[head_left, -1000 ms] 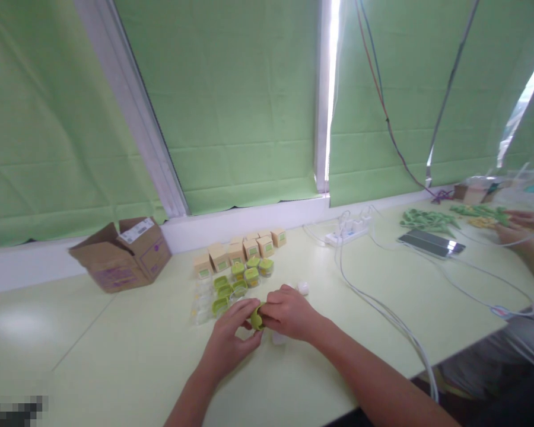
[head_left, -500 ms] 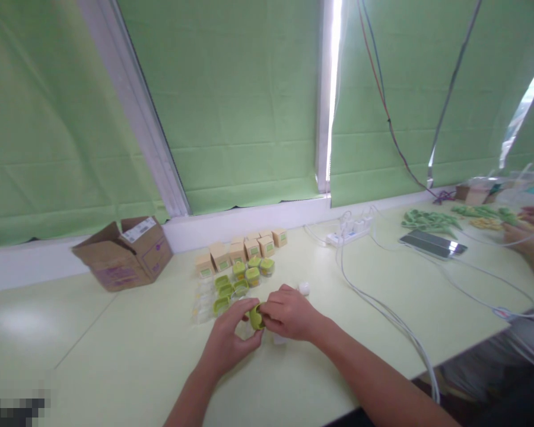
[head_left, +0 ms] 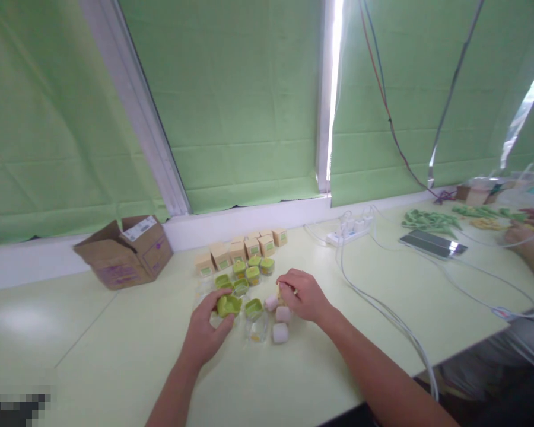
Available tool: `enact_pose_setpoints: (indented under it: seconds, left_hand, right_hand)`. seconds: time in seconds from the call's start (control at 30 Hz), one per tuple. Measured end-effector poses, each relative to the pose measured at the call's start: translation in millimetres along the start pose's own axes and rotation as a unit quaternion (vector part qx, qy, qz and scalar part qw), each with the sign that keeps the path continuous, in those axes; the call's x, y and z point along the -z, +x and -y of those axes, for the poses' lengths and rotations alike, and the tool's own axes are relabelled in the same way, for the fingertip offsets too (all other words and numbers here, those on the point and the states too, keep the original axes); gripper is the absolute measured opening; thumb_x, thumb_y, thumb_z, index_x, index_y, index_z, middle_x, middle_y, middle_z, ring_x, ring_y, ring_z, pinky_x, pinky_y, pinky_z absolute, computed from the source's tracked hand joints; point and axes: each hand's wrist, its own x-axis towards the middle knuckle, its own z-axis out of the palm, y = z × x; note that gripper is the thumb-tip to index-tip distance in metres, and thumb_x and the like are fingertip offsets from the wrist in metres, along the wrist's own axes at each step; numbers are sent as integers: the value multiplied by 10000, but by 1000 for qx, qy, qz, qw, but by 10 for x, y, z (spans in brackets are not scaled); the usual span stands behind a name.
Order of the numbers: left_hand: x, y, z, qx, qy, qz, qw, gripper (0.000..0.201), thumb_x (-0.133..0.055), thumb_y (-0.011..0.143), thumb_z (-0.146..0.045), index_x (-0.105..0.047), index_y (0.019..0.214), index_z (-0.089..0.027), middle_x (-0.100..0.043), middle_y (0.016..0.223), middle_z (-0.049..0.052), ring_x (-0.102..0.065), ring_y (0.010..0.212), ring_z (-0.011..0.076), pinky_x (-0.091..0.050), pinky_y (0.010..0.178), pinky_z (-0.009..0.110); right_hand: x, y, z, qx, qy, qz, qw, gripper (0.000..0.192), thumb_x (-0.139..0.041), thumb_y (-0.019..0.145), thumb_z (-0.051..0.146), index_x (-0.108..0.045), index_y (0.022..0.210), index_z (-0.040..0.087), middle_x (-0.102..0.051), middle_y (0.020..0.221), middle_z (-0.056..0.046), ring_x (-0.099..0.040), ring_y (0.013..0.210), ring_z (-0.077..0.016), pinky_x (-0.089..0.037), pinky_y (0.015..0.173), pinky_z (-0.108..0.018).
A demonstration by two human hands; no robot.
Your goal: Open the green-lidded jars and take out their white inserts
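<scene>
My left hand (head_left: pixel 204 332) grips a green plastic lid (head_left: pixel 229 305) between thumb and fingers. Beside it on the table, another green lid (head_left: pixel 253 308) lies against a small clear container (head_left: pixel 256 330). My right hand (head_left: pixel 306 298) has its fingers pinched together, with something small and pale yellow partly hidden at the fingertips. Just below and left of those fingers sit pinkish-white, rounded pieces: one (head_left: pixel 271 303) at the left, one (head_left: pixel 283 314) in the middle and one (head_left: pixel 280 333) nearest me. Green-lidded clear containers (head_left: pixel 253 276) and loose green lids (head_left: pixel 241 287) stand behind my hands.
Several small tan boxes (head_left: pixel 237 252) line up behind the containers. An open cardboard carton (head_left: pixel 129 255) stands at the left. A white power strip (head_left: pixel 349 233) trails cables (head_left: pixel 382 314) across the right side. Farther right, a dark phone-like slab (head_left: pixel 432 244), green strips (head_left: pixel 429 222) and another person's hand (head_left: pixel 520 233).
My hands have moved apart from the green piece they both held. The left carries a green lid leftward; the right has shifted right, revealing the clear container and pinkish-white pieces.
</scene>
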Motion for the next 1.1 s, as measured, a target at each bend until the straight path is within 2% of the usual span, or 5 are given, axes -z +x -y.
enact_pose_setpoints:
  seconds: [0.13,0.27,0.47,0.83,1.1]
  left_hand:
    - [48,2,60,25,55,89,994,310,-556,751,-272,-552,1047,-181,-617,1009,46,-571,865,183,-462,790,316]
    - [92,-9,80,5,58,150,987,139,-543,743,-243,-558,861,-170,-618,872,24,-558,779,161,-454,735,286]
    - [147,-16,90,-47,41,145,987,89,-586,732,-258,-569,747,-171,-630,1010,49,-574,934,179,-443,870,312]
    - [125,-39,48,-75,70,211,972,76,-648,709,-279,-651,701,-203,-585,1015,53,-520,997,205,-426,888,323]
    - [102,-20,87,-70,91,205,972,87,-624,727,-266,-664,676,-208,-552,963,55,-499,958,205,-408,863,324]
  right_hand:
    - [32,15,-129,-67,-55,30,996,234,-431,888,222,-648,830,157,-588,784,-38,-526,755,-118,-369,711,-227]
    - [50,22,-212,-109,-134,107,979,251,-447,880,255,-671,795,178,-584,774,-31,-538,746,-112,-348,682,-223]
    - [23,16,-241,-113,-218,192,950,271,-447,885,281,-702,845,201,-603,825,-45,-565,765,-124,-345,662,-231]
    - [-30,-1,-280,-93,-248,227,937,285,-441,892,296,-705,849,197,-610,829,-67,-572,756,-147,-356,659,-245]
    - [-78,-23,-318,-78,-266,235,932,283,-430,890,277,-698,848,198,-607,840,-72,-573,748,-159,-361,653,-261]
